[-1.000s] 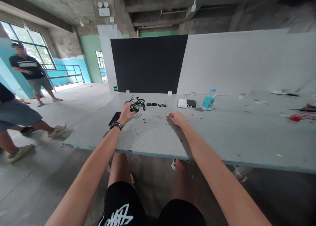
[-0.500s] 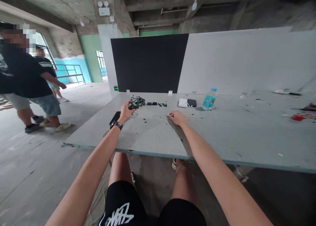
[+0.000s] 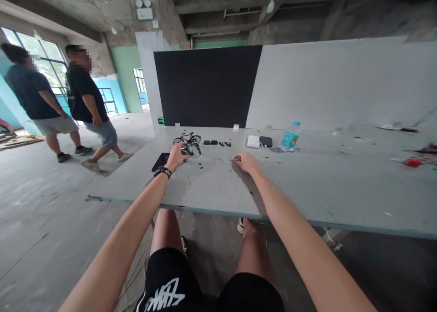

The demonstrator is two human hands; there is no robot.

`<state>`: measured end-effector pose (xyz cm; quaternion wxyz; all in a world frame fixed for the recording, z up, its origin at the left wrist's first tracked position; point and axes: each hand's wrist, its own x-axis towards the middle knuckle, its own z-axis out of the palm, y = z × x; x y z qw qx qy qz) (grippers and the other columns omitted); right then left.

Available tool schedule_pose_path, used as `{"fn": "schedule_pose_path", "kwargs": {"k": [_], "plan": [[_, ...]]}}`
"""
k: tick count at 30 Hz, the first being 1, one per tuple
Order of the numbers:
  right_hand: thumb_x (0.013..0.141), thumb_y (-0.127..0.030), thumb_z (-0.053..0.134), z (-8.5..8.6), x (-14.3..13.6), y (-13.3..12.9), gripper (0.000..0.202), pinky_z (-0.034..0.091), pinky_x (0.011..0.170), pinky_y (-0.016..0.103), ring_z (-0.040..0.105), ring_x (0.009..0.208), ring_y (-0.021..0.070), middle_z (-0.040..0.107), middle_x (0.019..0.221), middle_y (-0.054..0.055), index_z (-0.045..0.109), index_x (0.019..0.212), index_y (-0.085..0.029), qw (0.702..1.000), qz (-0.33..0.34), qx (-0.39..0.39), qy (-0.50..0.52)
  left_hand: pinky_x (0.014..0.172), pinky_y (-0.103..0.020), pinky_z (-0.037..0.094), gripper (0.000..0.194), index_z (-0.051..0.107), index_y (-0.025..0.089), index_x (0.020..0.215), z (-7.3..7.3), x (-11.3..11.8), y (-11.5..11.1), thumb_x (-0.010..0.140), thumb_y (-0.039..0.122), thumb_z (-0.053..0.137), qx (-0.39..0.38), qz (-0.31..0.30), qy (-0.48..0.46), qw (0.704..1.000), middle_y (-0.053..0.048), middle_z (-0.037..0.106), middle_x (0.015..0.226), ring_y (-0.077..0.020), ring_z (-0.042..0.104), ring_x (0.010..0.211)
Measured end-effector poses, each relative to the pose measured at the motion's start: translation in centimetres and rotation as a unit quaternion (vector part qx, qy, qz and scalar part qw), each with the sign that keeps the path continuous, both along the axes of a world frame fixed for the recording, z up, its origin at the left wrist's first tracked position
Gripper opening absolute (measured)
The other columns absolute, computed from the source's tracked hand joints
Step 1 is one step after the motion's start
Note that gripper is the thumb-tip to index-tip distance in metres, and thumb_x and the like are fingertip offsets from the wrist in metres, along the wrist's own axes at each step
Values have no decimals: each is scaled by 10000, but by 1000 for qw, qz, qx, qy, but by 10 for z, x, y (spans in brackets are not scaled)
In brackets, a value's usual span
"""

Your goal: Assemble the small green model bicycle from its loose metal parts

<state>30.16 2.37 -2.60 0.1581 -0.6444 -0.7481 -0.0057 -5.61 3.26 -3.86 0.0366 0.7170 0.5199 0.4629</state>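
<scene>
Two small model bicycles are at the left of the grey table. A black one (image 3: pixel 180 139) stands behind; a dark green one (image 3: pixel 195 149) is nearer, and my left hand (image 3: pixel 176 157) has its fingers closed round the left part of it. My right hand (image 3: pixel 244 161) rests low over the table with thumb and fingers pinched on a small thin metallic item (image 3: pixel 235 159), too small to name. Between the hands, farther back, small dark green and black parts (image 3: pixel 210 142) lie in a row.
A dark phone (image 3: pixel 160 162) lies beside my left wrist. Behind my right hand are a white box (image 3: pixel 253 142), a black box (image 3: pixel 266 142) and a water bottle (image 3: pixel 290 138). A red item (image 3: pixel 412 162) lies far right. Two people (image 3: pixel 89 103) are at the left beyond the table (image 3: pixel 211 193).
The green bicycle has come apart from the black one and is now nearer and upright in my left hand. My right hand has hardly moved. The people at the left have walked to the right.
</scene>
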Motion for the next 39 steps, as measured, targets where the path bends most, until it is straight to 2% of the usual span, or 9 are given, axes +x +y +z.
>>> {"fn": "schedule_pose_path", "kwargs": {"k": [4, 9, 12, 19, 23, 27, 30, 33, 39], "plan": [[950, -336, 641, 1, 2, 1, 246, 491, 823, 312, 680, 1040, 264, 741, 1161, 125, 765, 1118, -208, 1000, 6, -3, 3, 968, -434, 476, 619, 588, 168, 1237, 2, 1, -6, 689, 279, 853, -8, -12, 8, 1000, -138, 646, 1137, -282, 610, 1087], [930, -257, 650, 1, 8, 1, 247, 499, 807, 309, 682, 1047, 271, 745, 1175, 114, 762, 1146, -219, 1000, 21, -1, 5, 1001, -440, 456, 682, 584, 221, 1247, 19, 8, -27, 664, 404, 886, 40, 17, 39, 998, -126, 594, 1209, -307, 568, 1151], [921, -231, 655, 2, 11, -1, 206, 493, 808, 300, 688, 1030, 259, 766, 1115, 88, 778, 1085, -230, 999, 32, -4, 14, 1028, -448, 418, 402, 628, 213, 1146, 29, 16, -41, 860, 486, 701, 121, 55, 46, 990, -138, 594, 1176, -305, 543, 1156], [924, -272, 654, 9, 7, -10, 163, 479, 811, 308, 684, 993, 264, 765, 1062, 121, 767, 1009, -193, 1000, 5, -3, 16, 899, -371, 448, 360, 675, 189, 901, 26, 43, -51, 998, 464, 465, 127, -54, 127, 982, -111, 628, 934, -240, 583, 932], [967, -322, 565, 15, -18, -23, 229, 486, 832, 297, 678, 979, 237, 762, 1075, 103, 738, 1052, -197, 988, 107, 50, 98, 862, -347, 456, 343, 689, 193, 1024, 22, 54, -52, 981, 481, 508, 98, -91, 126, 983, -93, 673, 936, -227, 614, 904], [946, -426, 592, 16, -62, -37, 264, 519, 836, 329, 691, 934, 233, 761, 1021, 94, 722, 975, -199, 943, 213, 102, 236, 806, -329, 472, 372, 685, 202, 1115, 19, 62, -49, 927, 512, 602, 50, -136, 81, 986, -76, 717, 955, -228, 652, 893], [905, -501, 639, 13, -87, -42, 310, 543, 803, 342, 698, 931, 240, 752, 1004, 101, 698, 967, -203, 914, 232, 111, 314, 750, -316, 479, 332, 712, 190, 922, 17, 66, -44, 921, 505, 605, 20, -150, 11, 988, -54, 717, 823, -201, 651, 771], [878, -530, 671, 11, -98, -41, 342, 550, 813, 345, 704, 939, 231, 749, 1001, 94, 673, 982, -204, 899, 235, 115, 352, 720, -303, 490, 322, 706, 181, 820, 14, 69, -40, 896, 486, 634, -8, -152, -80, 985, -56, 719, 787, -194, 656, 753], [895, -486, 681, 7, -107, -36, 330, 559, 823, 343, 723, 928, 222, 764, 984, 84, 677, 1069, -206, 888, 276, 68, 362, 731, -286, 522, 300, 723, 172, 915, 10, 71, -32, 860, 462, 676, -28, -208, -192, 959, -75, 741, 894, -188, 681, 818]]}}
